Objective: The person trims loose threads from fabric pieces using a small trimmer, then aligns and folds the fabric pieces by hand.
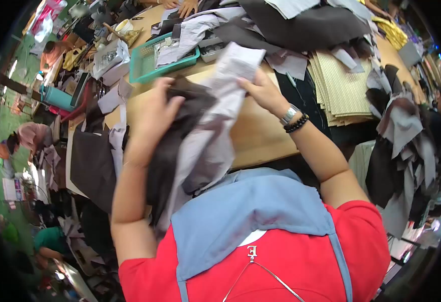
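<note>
My right hand (265, 93), wearing a watch and a dark bead bracelet, pinches the edge of a light grey fabric piece (220, 105) between thumb and fingers. This piece hangs down over the table edge toward my lap. Beside it lies a dark brown fabric piece (192, 95), partly overlapped by the grey one. My left hand (155, 108) is blurred at the dark fabric's left side, thumb and fingers apart. Under the fabric is a wooden tabletop (260, 136).
A teal basket (140, 65) holding fabric and small parts stands at the back left. Stacked cream textured sheets (338, 93) lie at the right, near a pen (292, 79). Dark cloth (306, 22) covers the far side. Fabric pieces (399, 126) hang at the right. Another person's hands (182, 7) are across the table.
</note>
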The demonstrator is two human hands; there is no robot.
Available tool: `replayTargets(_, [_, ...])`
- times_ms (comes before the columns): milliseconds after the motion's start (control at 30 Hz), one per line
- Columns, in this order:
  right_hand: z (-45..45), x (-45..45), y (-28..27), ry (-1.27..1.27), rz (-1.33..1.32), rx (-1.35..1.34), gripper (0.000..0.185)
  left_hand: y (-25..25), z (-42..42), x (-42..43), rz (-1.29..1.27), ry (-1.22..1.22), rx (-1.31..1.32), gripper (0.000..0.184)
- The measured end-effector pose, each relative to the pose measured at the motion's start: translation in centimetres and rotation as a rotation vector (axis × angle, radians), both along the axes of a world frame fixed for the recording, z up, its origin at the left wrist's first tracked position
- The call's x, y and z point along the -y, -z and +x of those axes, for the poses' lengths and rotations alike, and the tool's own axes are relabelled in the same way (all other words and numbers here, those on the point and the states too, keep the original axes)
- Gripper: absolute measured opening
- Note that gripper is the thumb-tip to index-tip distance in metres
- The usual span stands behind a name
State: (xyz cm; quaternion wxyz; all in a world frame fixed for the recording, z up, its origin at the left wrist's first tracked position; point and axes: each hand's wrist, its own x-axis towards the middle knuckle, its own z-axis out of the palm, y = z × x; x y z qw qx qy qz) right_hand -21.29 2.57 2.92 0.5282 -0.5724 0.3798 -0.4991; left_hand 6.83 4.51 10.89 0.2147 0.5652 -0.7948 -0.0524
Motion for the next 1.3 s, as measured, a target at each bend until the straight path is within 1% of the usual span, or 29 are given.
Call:
replayTargets(33, [-2.6, 1.3, 3.5, 0.141, -0.196, -0.279, 0.042, 4.4, -1.4, 0.9, 0.312, -0.093, -0.177, 0.036])
replayTargets(67, [-4.9, 1.8, 6.2, 0.294, -0.337, -0.548, 0.049, 8.1, -2.4, 1.4, 0.220, -0.011, -0.162, 0.035])
replayTargets(100, [-5.7, 0.2, 4.5, 0.302, -0.180, -0.566, 0.063, 10.4, -3.3, 1.6, 0.127, 0.069, -0.146, 0.034])
replayTargets(167, [-7.1, -0.6, 4.7, 0.415, -0.043, -0.567, 0.076, 11.5, -4.2, 1.4, 0.064, 0.140, -0.153, 0.038])
replayTargets(200, [-7.2, -1.4, 3.8, 0.522, -0.139, -0.649, 0.085, 11.8, -4.4, 1.2, 0.034, 0.174, -0.148, 0.039])
replayTargets(233, [-7.3, -1.4, 4.7, 0.809, -0.543, -0.937, 0.084, 12.0, -4.5, 1.0, -0.004, 0.179, -0.202, 0.039])
replayTargets(300, [-5.9, -2.6, 2.0, 0.848, -0.753, -0.867, 0.065, 10.1, -4.7, 0.5, -0.083, 0.195, -0.297, 0.039])
replayTargets(333, [-5.3, -3.1, 2.3, 0.663, -0.674, -0.761, 0.049, 8.9, -4.9, 0.2, -0.048, 0.230, -0.342, 0.033])
replayTargets(367, [-4.7, -3.7, 2.5, 0.482, -0.591, -0.653, 0.034, 8.7, -5.1, 0.0, -0.020, 0.254, -0.243, 0.031])
replayTargets(400, [-3.4, -4.4, 1.4, 0.296, -0.552, -0.668, 0.017, 8.7, -5.3, -0.2, 0.007, 0.279, -0.143, 0.029])
replayTargets(433, [-2.1, -5.4, 1.4, 0.227, -0.511, -0.708, 0.015, 8.6, -5.3, -0.4, 0.035, 0.303, -0.045, 0.028])
replayTargets(500, [-1.1, -5.6, 3.0, 0.106, -0.422, -0.735, 0.015, 7.9, -5.0, -0.7, 0.195, 0.348, -0.150, 0.021])
replayTargets(567, [-0.4, -5.6, 4.1, 0.051, -0.392, -0.756, 0.014, 7.4, -4.1, -1.0, 0.352, 0.390, -0.252, 0.016])
replayTargets(600, [-0.3, -6.0, 4.2, 0.036, -0.437, -0.755, 0.016, 7.4, -3.4, -1.5, 0.372, 0.396, -0.349, 0.012])
replayTargets(700, [0.0, -6.5, 4.6, 0.023, -0.565, -0.800, 0.030, 6.8, -1.0, -2.4, 1.264, 0.423, -1.232, 0.017])
replayTargets(733, [-0.5, -6.7, 4.9, 0.004, -0.526, -0.819, 0.044, 6.9, -1.2, -2.7, 1.162, 0.372, -1.284, 0.025])
replayTargets(833, [-0.5, -6.5, 4.9, 0.023, -0.549, -0.801, 0.043, 8.6, -3.0, -0.5, 0.255, 0.176, -0.716, 0.025])
replayTargets(867, [-0.4, -6.6, 4.9, 0.000, -0.536, -0.810, 0.046, 7.8, -3.5, 0.4, 0.219, 0.179, -0.514, 0.022])
replayTargets(967, [-0.5, -6.6, 5.4, 0.011, -0.549, -0.843, 0.046, 10.8, -6.4, 4.2, 0.156, 0.341, -0.277, 0.023])
replayTargets(1033, [-0.3, -7.2, 4.3, 0.055, -0.541, -0.856, 0.046, 9.7, -8.6, 3.9, 0.277, 0.403, -0.041, 0.027])
replayTargets(1067, [-0.4, -7.4, 3.9, 0.079, -0.533, -0.864, 0.046, 10.2, -9.2, 3.8, 0.239, 0.450, -0.089, 0.030])
replayTargets(1133, [-1.1, -7.5, 4.2, 0.079, -0.503, -0.878, 0.043, 11.4, -9.5, 4.0, 0.315, 0.369, -0.045, 0.030])
replayTargets(1167, [-1.4, -7.8, 4.4, 0.076, -0.484, -0.885, 0.041, 10.9, -9.5, 3.4, 0.358, 0.328, -0.024, 0.029])
replayTargets(1200, [-1.4, -8.3, 4.1, 0.131, -0.443, -0.914, 0.040, 10.0, -8.9, 2.4, 0.273, 0.178, -0.154, 0.027])
replayTargets(1267, [-1.6, -8.4, 4.2, 0.141, -0.467, -0.927, 0.038, 11.2, -6.8, 2.2, 0.170, -0.073, -0.363, 0.025])
replayTargets(1300, [-1.6, -8.4, 4.2, 0.144, -0.482, -0.930, 0.038, 11.0, -5.5, 2.0, 0.113, -0.179, -0.350, 0.023])
